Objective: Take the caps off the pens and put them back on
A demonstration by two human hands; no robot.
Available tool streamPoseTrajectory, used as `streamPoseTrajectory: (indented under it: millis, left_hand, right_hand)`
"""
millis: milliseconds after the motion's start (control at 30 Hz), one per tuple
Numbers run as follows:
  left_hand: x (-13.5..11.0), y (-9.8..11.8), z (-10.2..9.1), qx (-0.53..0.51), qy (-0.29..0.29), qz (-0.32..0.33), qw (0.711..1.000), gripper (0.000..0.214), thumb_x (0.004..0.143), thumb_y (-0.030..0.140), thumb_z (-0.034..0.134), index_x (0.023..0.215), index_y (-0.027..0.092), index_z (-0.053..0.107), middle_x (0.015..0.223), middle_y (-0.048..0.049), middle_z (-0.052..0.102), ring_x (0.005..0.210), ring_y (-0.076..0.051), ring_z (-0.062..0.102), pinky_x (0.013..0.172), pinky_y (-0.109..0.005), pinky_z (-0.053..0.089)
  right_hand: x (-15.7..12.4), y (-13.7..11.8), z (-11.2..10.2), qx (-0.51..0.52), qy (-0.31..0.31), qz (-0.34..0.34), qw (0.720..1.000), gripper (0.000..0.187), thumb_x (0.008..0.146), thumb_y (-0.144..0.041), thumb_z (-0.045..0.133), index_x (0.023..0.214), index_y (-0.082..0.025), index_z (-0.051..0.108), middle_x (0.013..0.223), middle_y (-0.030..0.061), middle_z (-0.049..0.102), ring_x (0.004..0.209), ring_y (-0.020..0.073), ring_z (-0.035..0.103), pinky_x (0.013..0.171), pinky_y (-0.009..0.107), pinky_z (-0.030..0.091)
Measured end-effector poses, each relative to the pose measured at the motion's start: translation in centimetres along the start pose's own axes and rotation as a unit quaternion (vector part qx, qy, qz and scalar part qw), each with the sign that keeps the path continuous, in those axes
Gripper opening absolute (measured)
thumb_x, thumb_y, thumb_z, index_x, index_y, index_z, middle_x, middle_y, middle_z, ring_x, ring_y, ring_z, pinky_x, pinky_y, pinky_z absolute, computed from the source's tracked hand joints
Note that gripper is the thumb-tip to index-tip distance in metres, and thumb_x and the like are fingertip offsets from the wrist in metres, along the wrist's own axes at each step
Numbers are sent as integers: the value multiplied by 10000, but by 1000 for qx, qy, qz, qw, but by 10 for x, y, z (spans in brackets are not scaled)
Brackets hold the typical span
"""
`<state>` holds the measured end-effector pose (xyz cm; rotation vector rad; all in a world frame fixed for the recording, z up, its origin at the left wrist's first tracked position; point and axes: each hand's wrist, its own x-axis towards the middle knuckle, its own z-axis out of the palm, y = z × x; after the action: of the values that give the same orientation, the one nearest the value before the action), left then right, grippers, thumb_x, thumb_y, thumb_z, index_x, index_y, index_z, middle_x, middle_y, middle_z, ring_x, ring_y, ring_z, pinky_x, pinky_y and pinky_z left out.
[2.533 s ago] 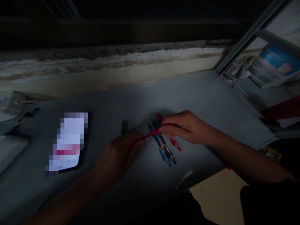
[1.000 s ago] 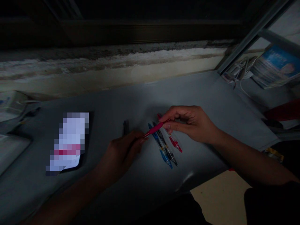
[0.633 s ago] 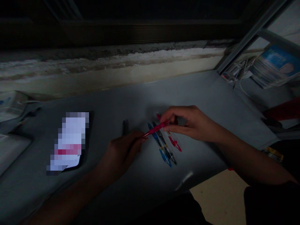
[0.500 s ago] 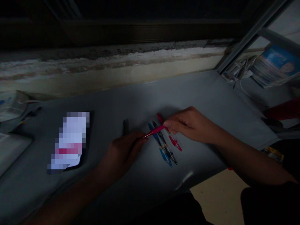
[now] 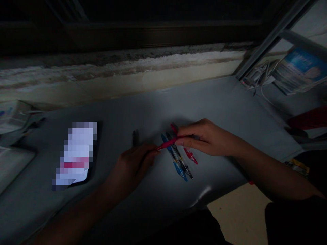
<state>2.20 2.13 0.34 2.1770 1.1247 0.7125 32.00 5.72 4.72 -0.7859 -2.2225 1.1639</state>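
A red pen point(image 5: 168, 143) is stretched between my two hands, slanting up to the right above the desk. My left hand point(image 5: 136, 161) is closed on its lower left end. At its upper right end, my right hand point(image 5: 206, 137) pinches it between thumb and fingers; a small dark piece point(image 5: 195, 137) shows inside that grip, its kind unclear. Under the held pen lie a blue pen point(image 5: 180, 171) and a black pen point(image 5: 188, 172), side by side. Another red pen point(image 5: 191, 156) lies to their right, partly hidden by my right hand. A dark pen-like object point(image 5: 135, 136) sits behind my left hand.
On the left of the grey desk point(image 5: 122, 114) lies a phone point(image 5: 81, 175) with its screen blurred out. White boxes or packs point(image 5: 12, 115) stand at the left edge. At the right, a metal shelf frame point(image 5: 270, 44) holds cables point(image 5: 263, 75) and a blue-covered stack point(image 5: 301, 71).
My right hand has shifted slightly left along the held red pen, and its fingers now lie further over the end. My left hand has barely moved. The pens on the desk stay put.
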Motion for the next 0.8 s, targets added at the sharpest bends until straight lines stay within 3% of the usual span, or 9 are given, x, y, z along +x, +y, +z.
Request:
streamPoseTrajectory:
  millis: [167,300,433,600,700,800]
  left_hand:
    - [-4,-4,1,59,24,78,995,329,1216,390,540,1125,236,815,927,-21,874,745,-190,834,733,-246,659]
    - [-6,-6,0,81,33,100,991,307,1220,396,547,1149,253,809,939,-23,879,759,-199,841,724,-256,662]
    - [-6,-3,-3,48,13,43,998,441,1212,537,532,1072,236,823,798,-13,825,615,-183,765,654,-253,633]
    - [-4,4,-5,-23,-34,-39,998,543,1199,597,479,928,230,774,629,28,711,514,-153,672,549,-226,539]
    - [-2,13,-3,-30,-36,-48,998,586,1187,617,460,819,236,709,630,22,701,529,-154,657,580,-237,540]
    - [0,26,1,-14,-29,-62,998,575,1170,610,459,782,241,668,670,7,728,574,-166,683,612,-251,550]
  right_hand:
    - [2,2,9,81,-21,92,992,694,1181,-662,550,658,-208,506,559,-66,421,504,66,398,531,232,322]
    - [5,3,12,69,30,78,994,654,1147,-688,608,715,-198,572,585,-62,485,534,70,435,566,241,336]
    - [6,0,4,42,21,5,999,420,1150,-569,683,1017,-170,703,787,-33,641,667,79,553,663,233,413]
    - [8,4,0,18,-34,-49,998,402,1155,-553,684,1070,-162,718,923,19,705,822,119,648,789,257,467]
    - [11,6,4,50,-24,-61,997,415,1150,-568,680,1017,-175,696,843,-12,662,750,104,583,734,250,443]
    - [17,5,13,120,10,-14,993,501,1088,-666,727,929,-196,658,652,-74,573,603,86,491,618,242,385]
